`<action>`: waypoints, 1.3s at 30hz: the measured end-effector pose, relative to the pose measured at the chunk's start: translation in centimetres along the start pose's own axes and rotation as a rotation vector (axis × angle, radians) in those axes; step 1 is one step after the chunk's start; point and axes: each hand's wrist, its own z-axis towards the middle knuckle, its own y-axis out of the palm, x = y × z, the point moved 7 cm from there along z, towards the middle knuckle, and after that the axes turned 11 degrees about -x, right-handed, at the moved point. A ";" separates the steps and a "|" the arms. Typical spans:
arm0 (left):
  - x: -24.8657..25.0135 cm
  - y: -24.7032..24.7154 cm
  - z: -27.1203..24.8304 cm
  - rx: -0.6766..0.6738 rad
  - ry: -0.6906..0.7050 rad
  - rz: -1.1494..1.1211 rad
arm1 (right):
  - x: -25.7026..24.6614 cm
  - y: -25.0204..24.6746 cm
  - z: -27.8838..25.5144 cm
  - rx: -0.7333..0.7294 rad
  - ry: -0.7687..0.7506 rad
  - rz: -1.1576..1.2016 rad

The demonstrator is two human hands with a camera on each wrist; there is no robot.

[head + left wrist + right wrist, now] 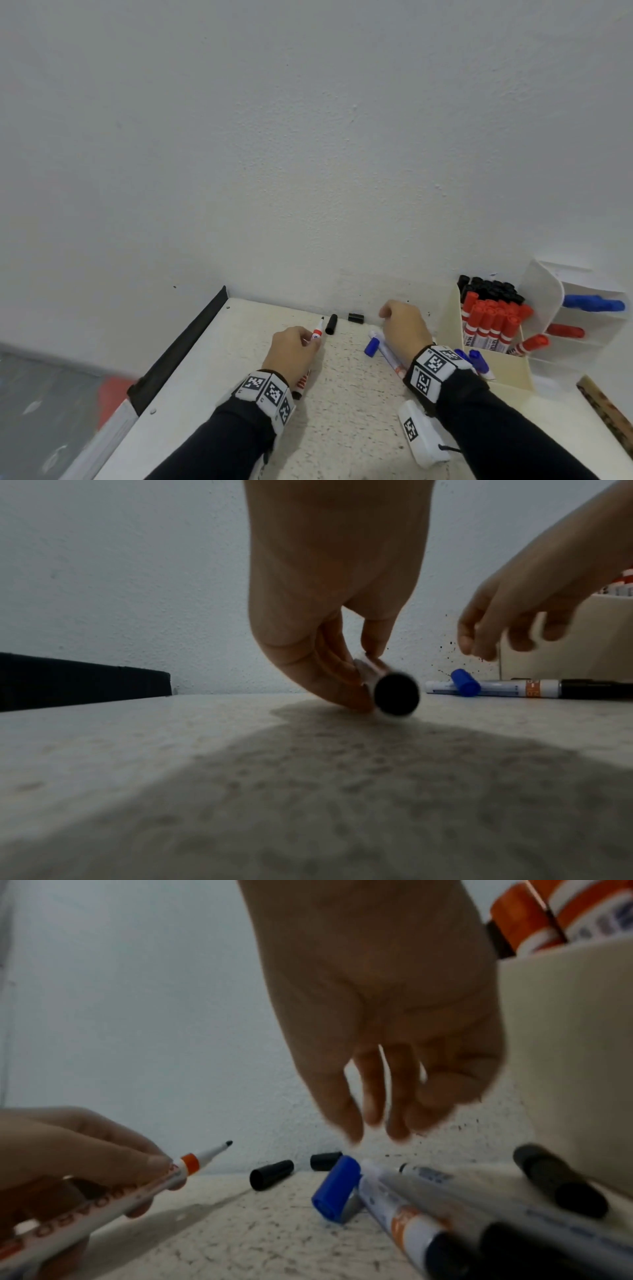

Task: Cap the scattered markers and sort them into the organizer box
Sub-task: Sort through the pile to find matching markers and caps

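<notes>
My left hand (310, 341) grips an uncapped white marker (317, 334) with an orange band and a black tip that points toward the wall; its black butt end (396, 697) faces the left wrist camera. Two loose black caps (331, 324) (356, 317) lie near the wall, just beyond that tip. My right hand (394, 318) hovers with relaxed, empty fingers (380, 1129) above a loose blue cap (337, 1188) and several uncapped markers (404, 1210) lying on the table. The cream organizer box (455, 325) at the right holds capped black, red and blue markers.
A white wall rises close behind the speckled table (342, 411). A black strip (181, 346) runs along the table's left edge. A white tagged block (423, 435) lies near my right forearm, and a wooden ruler (606, 411) lies at the far right.
</notes>
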 end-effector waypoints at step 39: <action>1.0 0.4 0.2 -0.016 0.172 0.032 | -2.4 2.5 -3.6 0.083 -0.263 0.275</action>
